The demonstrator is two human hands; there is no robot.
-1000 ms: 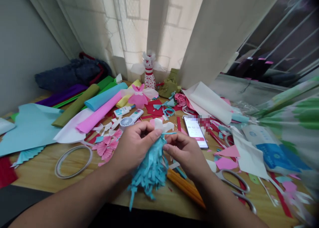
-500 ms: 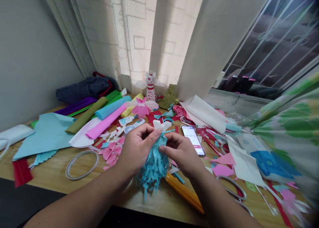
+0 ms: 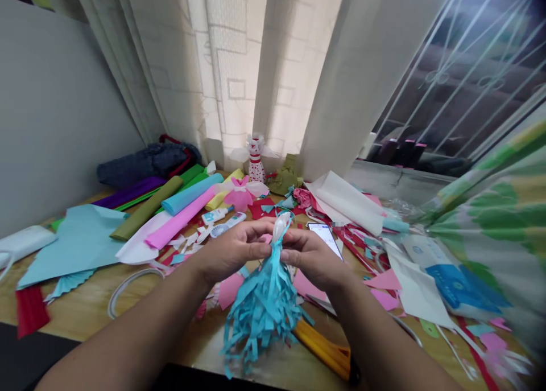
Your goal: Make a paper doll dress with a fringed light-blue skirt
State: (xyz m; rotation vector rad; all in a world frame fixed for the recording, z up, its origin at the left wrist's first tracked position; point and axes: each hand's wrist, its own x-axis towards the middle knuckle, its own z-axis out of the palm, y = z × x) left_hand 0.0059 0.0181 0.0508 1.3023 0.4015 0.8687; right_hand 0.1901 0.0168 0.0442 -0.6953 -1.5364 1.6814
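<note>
Between both hands I hold a turquoise fringed paper piece, its thin strips hanging down and spreading out. A white rounded tip sticks up at its top, with a narrow turquoise strip running over it. My left hand is closed, thumb and fingers pinching the left side of the gathered neck. My right hand pinches the same neck from the right. An orange-yellow handled tool lies below and right of the fringe, partly covered. Pink paper pieces show behind the fringe.
Rolls of crepe paper, such as a pink roll, lie at the back left. A phone, a white paper roll and a wipes pack are on the right. A tape ring sits left; a small dress figure stands behind.
The fringed piece has been turned and tilted, so its white top now looks narrow and the strips spread wider and lower. My hands shifted closer together around its neck.
</note>
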